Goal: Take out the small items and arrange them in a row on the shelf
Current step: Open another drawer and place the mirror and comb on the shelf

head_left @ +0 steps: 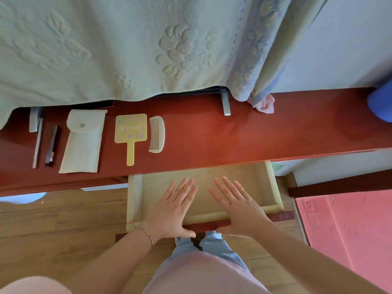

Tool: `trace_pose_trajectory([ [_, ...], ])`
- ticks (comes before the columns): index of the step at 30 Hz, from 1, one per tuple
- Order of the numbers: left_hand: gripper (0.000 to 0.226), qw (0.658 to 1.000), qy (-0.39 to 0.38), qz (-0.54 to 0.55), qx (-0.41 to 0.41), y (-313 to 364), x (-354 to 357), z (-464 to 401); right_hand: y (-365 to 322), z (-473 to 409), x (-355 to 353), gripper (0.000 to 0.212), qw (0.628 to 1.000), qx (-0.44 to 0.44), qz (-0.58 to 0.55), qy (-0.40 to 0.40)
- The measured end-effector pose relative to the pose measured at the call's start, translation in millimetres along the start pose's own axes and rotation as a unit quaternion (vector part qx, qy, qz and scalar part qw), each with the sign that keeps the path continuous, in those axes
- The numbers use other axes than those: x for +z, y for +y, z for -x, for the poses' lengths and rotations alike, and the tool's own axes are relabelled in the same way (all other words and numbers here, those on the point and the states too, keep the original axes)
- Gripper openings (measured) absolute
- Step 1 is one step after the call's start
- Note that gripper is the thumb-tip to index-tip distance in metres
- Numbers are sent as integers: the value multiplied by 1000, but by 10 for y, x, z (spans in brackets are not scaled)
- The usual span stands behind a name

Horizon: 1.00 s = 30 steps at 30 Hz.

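On the red shelf [254, 132] several small items lie in a row: a thin grey stick [37, 145], a dark pen [51, 146], a white pouch [82, 141], a yellow hand mirror [130, 134] and a white comb [157, 134]. Below the shelf a pale wooden drawer [273, 187] stands pulled out, and I see nothing inside it. My left hand [172, 211] and my right hand [237, 206] reach flat over the drawer's red front edge, fingers straight over its bottom, thumbs at the front. Neither hand holds anything.
A pale green embossed cloth [127, 45] hangs over something on the shelf, with grey metal feet [226, 102] showing under it. A pink rag [264, 105] and a blue object [380, 102] sit at the right. Wooden floor lies below, a pink mat [350, 230] at the right.
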<state>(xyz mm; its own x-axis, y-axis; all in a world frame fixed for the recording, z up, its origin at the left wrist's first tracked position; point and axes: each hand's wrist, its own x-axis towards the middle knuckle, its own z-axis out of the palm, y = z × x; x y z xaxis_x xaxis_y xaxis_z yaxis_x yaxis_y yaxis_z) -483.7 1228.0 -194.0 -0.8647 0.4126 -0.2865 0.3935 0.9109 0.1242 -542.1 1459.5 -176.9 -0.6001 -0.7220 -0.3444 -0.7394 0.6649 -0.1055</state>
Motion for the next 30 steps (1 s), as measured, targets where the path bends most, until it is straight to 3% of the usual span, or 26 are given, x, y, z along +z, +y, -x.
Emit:
trace_pose_trajectory([
  [12,107,993,80,-44,-81,-130,-187,-163,112,-316,-108,105,994,30,30,105],
  [19,92,990,95,-75,-72,-275,-280,-391,238,-571,-147,89,988,28,65,139],
  [30,65,984,145,-77,-71,-307,-226,-517,301,-715,-74,60,964,22,76,255],
])
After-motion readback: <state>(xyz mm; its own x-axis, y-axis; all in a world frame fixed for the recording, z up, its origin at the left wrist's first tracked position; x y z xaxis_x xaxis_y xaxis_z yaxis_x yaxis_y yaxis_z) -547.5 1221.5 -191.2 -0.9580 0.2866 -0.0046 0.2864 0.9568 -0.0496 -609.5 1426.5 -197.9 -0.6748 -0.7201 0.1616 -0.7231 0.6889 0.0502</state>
